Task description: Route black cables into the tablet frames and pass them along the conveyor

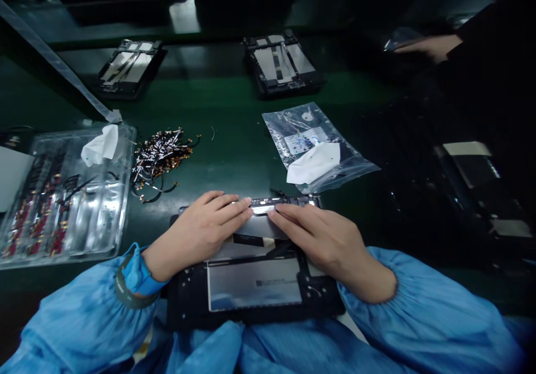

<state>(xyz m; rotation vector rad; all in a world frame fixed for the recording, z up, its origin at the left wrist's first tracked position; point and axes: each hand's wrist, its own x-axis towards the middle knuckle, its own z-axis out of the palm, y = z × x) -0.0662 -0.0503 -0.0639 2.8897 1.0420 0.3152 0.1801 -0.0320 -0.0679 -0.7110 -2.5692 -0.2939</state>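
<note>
A black tablet-like device frame (251,307) lies open in front of me at the near edge of the green bench, with grey battery panels inside. My left hand (201,231) rests on its upper left part, fingers stretched flat toward the middle. My right hand (322,237) lies on the upper right, fingers flat and pointing left. The fingertips of both hands meet near a small part at the frame's top edge (263,206) and press down there. Neither hand grips anything. Blue sleeves cover both arms.
A clear tray (62,201) with small flex parts and a white cloth sits at left. A heap of loose flex cables (161,156) lies beside it. A plastic bag (318,148) is at right. Two more device frames (129,67) (282,64) lie farther back. Another person's hand (427,44) is at far right.
</note>
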